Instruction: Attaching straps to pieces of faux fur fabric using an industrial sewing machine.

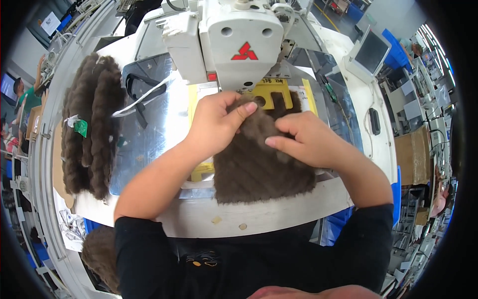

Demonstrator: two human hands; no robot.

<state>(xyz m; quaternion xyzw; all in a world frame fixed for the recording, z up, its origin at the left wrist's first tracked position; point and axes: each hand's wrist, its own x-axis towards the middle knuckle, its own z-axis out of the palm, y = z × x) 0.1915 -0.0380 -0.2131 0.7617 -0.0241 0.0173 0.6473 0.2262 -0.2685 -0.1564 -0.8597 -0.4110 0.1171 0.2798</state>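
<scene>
A piece of dark brown plush fabric (264, 174) lies in front of the white sewing machine head (244, 40), its near edge overhanging the light table edge. My left hand (214, 124) pinches its upper left part between thumb and fingers, close under the machine head. To the right, my right hand (308, 139) is closed on a fold of the same fabric, thumb and forefinger toward the middle. Behind the fabric sits a yellow template plate (276, 88) with cut-outs, through which more brown plush shows. The needle area is hidden behind my left fingers.
Rolled brown plush pieces (94, 124) are piled at the left, with a green scrap (80, 127) on top. A black strap (142, 97) and white cord lie beside them. At the right are a control screen (372, 51), a green-handled tool (328, 89) and a black device (374, 121).
</scene>
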